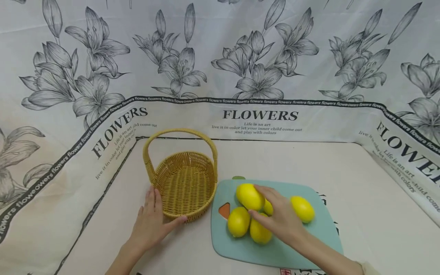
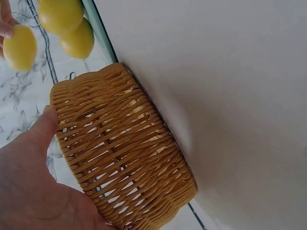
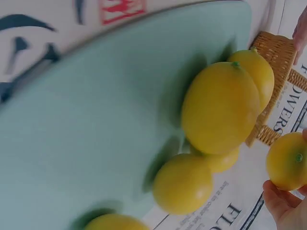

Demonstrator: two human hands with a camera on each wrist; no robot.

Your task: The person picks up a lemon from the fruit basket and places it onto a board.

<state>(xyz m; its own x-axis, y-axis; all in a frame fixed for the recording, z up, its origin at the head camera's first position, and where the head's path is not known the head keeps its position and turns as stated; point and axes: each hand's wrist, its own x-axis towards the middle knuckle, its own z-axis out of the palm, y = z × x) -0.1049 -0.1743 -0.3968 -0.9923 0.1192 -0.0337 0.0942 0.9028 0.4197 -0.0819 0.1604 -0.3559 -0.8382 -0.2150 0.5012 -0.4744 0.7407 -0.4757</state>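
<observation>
My right hand pinches a yellow lemon between thumb and fingers. In the right wrist view, this lemon is clear of the board, at the right edge. Several other lemons lie beneath and beside that hand on a pale blue-green cutting board; the hand partly covers some. My left hand touches the near left side of an empty wicker basket with a tall handle. Its thumb rests against the front rim, and its fingers lie fairly straight along the outside.
The basket stands left of the board, close to its edge. An orange-edged hole pierces the board's left part. Behind and beside the pale table hangs white cloth printed with flowers and lettering.
</observation>
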